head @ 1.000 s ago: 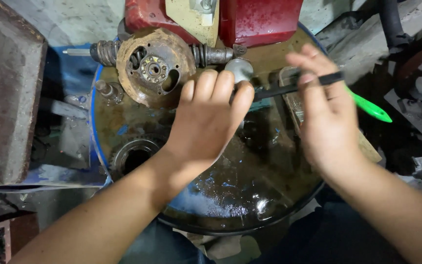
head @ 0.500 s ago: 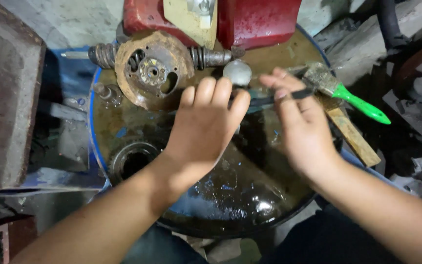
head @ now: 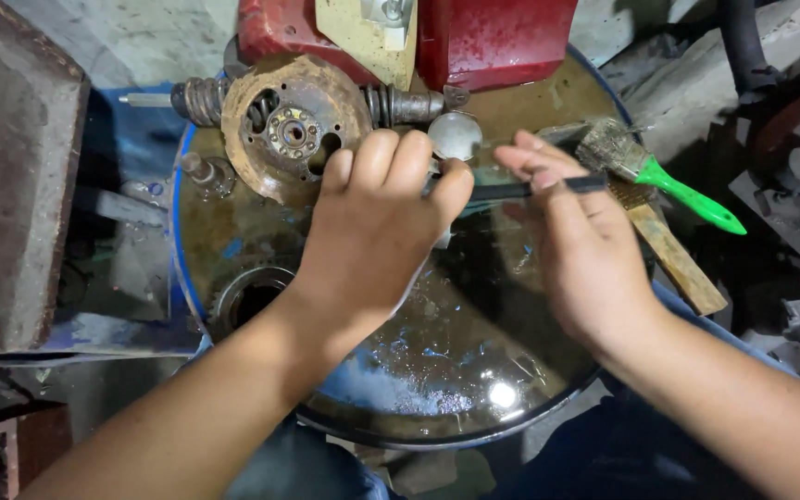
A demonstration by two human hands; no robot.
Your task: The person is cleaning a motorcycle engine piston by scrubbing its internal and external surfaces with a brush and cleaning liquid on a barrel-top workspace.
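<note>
Your surroundings — rusty round flange [head: 293, 125] at drum top's [head: 474, 370] far edge; green-handled brush [head: 659, 171] right, red housing [head: 493, 37] behind.

- A second ago my right hand [head: 594, 250] sat further right in the frame, covering the green-handled brush [head: 659, 176]; now it sits nearer the centre and lower, and the brush lies fully exposed at upper right.
- The wooden-handled brush [head: 673, 255], hidden at first, now shows beside my right hand.
- The thin dark tool [head: 530, 190] in my right fingers was tilted; it now lies almost level, its tip against my left fingertips.
- My left hand [head: 372, 241] has shifted slightly left and down, uncovering more of the small round grey cap [head: 456, 136] above it.
</note>
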